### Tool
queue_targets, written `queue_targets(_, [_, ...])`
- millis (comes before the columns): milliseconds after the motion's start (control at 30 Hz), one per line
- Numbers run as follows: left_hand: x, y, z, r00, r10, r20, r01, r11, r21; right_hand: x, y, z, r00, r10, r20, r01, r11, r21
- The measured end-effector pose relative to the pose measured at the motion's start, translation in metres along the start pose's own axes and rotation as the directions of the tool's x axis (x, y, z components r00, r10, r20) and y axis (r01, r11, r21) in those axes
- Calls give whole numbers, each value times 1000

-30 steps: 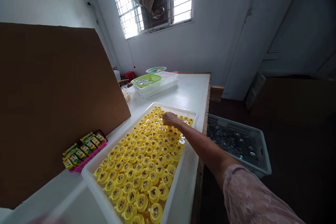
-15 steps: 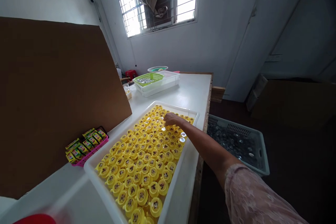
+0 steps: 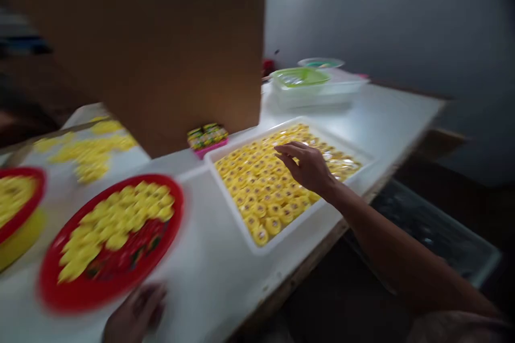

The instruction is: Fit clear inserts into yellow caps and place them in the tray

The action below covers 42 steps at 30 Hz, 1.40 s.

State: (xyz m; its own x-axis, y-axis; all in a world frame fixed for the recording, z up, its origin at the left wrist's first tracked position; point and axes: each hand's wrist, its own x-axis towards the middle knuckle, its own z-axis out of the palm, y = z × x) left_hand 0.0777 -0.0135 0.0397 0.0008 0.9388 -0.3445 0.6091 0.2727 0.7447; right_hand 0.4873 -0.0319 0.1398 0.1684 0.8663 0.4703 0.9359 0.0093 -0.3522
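My right hand [image 3: 308,167] hovers over the white tray [image 3: 237,225], its fingers stretched out and holding nothing I can see. Rows of small yellow round cups [image 3: 273,224] with printed pictures on top fill the tray. My left hand [image 3: 134,313] is at the bottom edge of the view, close to the front rim of a red oval tray [image 3: 50,292]. Motion blur smears its fingers, so I cannot see if it holds anything. Plain yellow round pieces [image 3: 120,209] cover much of the red tray, with a bare printed patch showing.
Left stands another red tray [image 3: 40,179] of yellow pieces; behind lie loose yellow pieces [image 3: 90,153]. A brown cardboard panel [image 3: 181,53] rises behind a pink basket [image 3: 209,148] of small packets. A green basket [image 3: 322,76] is farther back. A crate [image 3: 434,230] sits below the table's right edge.
The view has swung left and down, bringing the red trays and my left hand into sight. My right hand has lifted off the cups, and its fingers have straightened.
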Motion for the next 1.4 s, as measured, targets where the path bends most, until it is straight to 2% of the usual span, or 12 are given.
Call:
queue_targets(67, [-12,-14,-13,999,41,0,-41,986,-161,-24,-49,23,972,-236,4,231,954,190])
queue_targets(133, [-13,-22,-24,997,71,-22,-74,970,-232,-51,-96,49,917,-390,82,335,867,369])
queue_targets(300, [-11,-46,-47,994,76,-77,-91,973,-210,-102,-188,120,805,-525,277,304,765,567])
queue_targets(500, [-17,-77,-52,995,98,-4,-96,969,-226,-119,-238,182,603,-712,360,492,687,534])
queue_targets(567, [-19,-80,-50,994,106,20,-99,969,-224,-120,-242,195,572,-730,374,511,674,534])
queue_targets(733, [-19,-79,-43,989,133,63,-115,965,-236,-126,-240,208,756,-563,335,225,704,674])
queue_targets(800, [-17,-80,-40,986,146,80,-119,954,-275,-128,-240,206,787,-476,392,54,687,725])
queue_targets(900, [-15,-79,-36,979,167,115,-117,928,-353,-126,-242,200,759,-368,538,-257,590,766])
queue_targets(1000, [-16,-70,-34,970,168,173,-48,837,-545,-120,-242,194,687,-334,645,-556,331,763])
queue_targets(1133, [-21,-55,-32,980,104,170,48,704,-708,-113,-239,191,672,-305,675,-693,62,718])
queue_targets(1233, [-24,-53,-28,990,60,128,48,712,-700,-113,-237,193,653,-283,702,-722,48,690])
queue_targets(1400, [-27,-60,-25,997,-4,76,56,714,-698,-120,-237,200,601,-288,746,-731,180,658])
